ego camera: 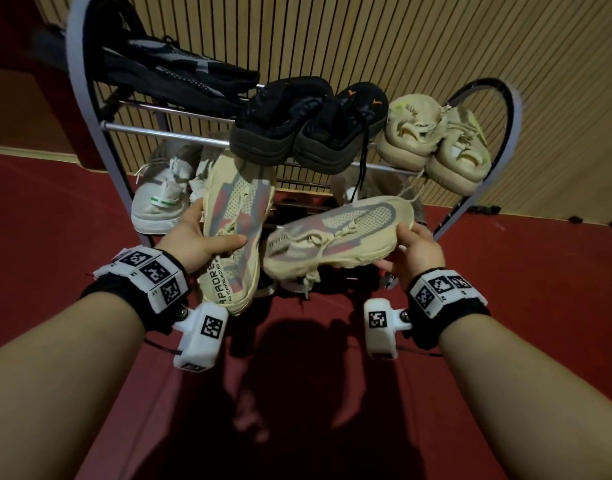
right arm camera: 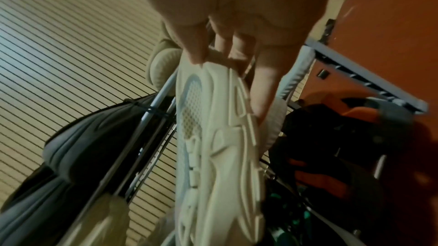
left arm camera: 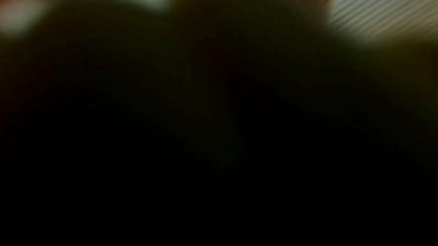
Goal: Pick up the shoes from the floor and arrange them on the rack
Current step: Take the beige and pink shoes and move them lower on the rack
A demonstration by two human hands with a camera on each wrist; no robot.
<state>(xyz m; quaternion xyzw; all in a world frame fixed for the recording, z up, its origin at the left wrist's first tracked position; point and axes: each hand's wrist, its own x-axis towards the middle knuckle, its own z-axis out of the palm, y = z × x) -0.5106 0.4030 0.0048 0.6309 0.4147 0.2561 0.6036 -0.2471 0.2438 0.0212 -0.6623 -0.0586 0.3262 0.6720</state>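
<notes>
I hold a pair of cream knit sneakers with grey and pink panels in front of the metal shoe rack [ego camera: 166, 131]. My left hand [ego camera: 207, 239] grips the left sneaker [ego camera: 233, 230] across its middle, toe pointing up toward the rack. My right hand [ego camera: 413, 245] grips the toe end of the right sneaker [ego camera: 335, 239], which lies sideways with its heel to the left. In the right wrist view my fingers [right arm camera: 260, 85] wrap the cream sole [right arm camera: 227, 137]. The left wrist view is dark and blurred.
On the rack's upper bars sit dark trainers [ego camera: 180, 76], black shoes [ego camera: 297, 123] and beige shoes [ego camera: 436, 140]. A white sneaker [ego camera: 159, 199] rests on a lower bar at left. Red floor [ego camera: 297, 393] spreads below; a slatted wall [ego camera: 367, 39] stands behind.
</notes>
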